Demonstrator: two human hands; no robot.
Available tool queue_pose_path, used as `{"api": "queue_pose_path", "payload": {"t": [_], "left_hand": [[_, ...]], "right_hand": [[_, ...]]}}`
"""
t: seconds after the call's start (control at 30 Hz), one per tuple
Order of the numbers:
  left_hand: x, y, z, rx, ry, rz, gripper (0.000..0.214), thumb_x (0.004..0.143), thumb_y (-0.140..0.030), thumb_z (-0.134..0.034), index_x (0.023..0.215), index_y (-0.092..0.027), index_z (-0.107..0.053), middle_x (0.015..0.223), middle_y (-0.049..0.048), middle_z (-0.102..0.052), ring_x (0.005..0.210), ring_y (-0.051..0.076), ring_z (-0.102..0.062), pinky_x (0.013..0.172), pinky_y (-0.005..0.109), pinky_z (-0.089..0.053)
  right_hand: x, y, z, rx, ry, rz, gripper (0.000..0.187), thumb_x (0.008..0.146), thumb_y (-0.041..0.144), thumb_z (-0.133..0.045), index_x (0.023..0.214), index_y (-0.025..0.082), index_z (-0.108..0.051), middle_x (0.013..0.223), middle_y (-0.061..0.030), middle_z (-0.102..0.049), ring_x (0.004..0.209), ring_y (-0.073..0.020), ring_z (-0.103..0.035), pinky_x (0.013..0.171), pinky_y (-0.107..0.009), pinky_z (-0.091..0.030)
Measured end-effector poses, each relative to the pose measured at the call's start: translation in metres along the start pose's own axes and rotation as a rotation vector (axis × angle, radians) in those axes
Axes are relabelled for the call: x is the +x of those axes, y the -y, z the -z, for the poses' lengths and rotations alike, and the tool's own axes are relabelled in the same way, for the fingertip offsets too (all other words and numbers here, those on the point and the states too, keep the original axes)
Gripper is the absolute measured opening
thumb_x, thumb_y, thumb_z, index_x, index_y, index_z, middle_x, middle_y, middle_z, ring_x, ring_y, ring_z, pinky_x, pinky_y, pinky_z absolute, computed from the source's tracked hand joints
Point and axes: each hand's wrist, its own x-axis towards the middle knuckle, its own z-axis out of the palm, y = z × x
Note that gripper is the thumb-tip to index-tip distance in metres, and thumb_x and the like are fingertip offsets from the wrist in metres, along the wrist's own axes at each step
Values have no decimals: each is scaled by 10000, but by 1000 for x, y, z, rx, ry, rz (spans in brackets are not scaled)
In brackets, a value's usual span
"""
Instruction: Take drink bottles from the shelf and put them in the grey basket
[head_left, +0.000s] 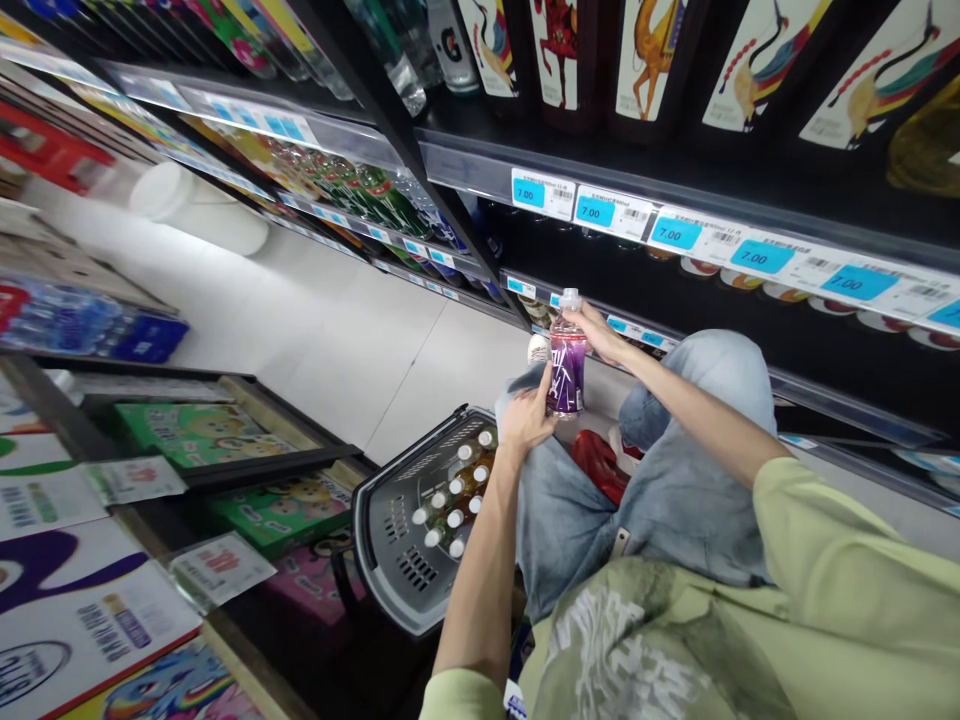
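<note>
A clear drink bottle with a purple label [568, 370] and a whitish cap stands upright between my hands, in front of my knees. My right hand [595, 332] grips it near the neck, fingers wrapped round the upper part. Against the lower left side of the bottle rests my left hand [529, 415], with a finger stretched up along the label and the others partly hidden. Below my left forearm a grey shopping basket [390, 500] holds several white-capped bottles [455, 487]; the forearm hides part of it.
A black drinks shelf [480, 150] with price tags [611, 212] runs along the front and right. On the left stands a display rack with boxed goods [202, 435]. A white bucket-like container [199, 210] lies farther down the aisle floor [322, 320].
</note>
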Motion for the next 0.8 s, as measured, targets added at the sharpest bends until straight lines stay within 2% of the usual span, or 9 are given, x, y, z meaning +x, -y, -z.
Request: {"api": "queue_pose_path", "payload": {"t": [0.23,0.4,0.5,0.67,0.8], "left_hand": [[0,-3,4,-14,11,9,928,974,-354,-622,1777,-141,-210,1180,119,-798,1108,285,-754,1043,357,-497],[0,-4,6,-22,12,-21,939,979,-374,-637,1776,-128,-206,1177,121,-799,1108,290,-754,1043,365,-498],[0,-3,4,-25,8,-27,937,975,-380,-647,1774,-135,-222,1176,118,-799,1109,287,-753,1040,364,-504],[0,-1,2,1,-7,-34,961,971,-384,-647,1783,-134,-198,1151,117,-800,1083,289,-757,1027,369,-518],[0,-1,2,21,-12,-35,997,967,-369,-630,1798,-141,-129,1139,105,-799,1068,287,-759,1023,381,-533]], "right_hand": [[5,-6,2,-2,-51,39,232,915,381,-765,1069,220,-700,997,-19,-782,912,-207,-747,779,-293,-596],[6,-6,1,32,-71,15,149,906,339,-753,971,225,-684,881,-11,-760,823,-216,-722,744,-315,-580],[7,-7,1,15,-97,45,95,906,312,-735,932,231,-693,867,-6,-747,844,-227,-697,775,-327,-579],[5,-3,1,-171,-164,92,116,920,347,-720,922,232,-705,911,-19,-735,899,-249,-675,921,-383,-559],[2,3,-1,-192,-107,84,180,904,411,-676,939,234,-671,938,-16,-734,943,-254,-699,1013,-420,-544]]}}
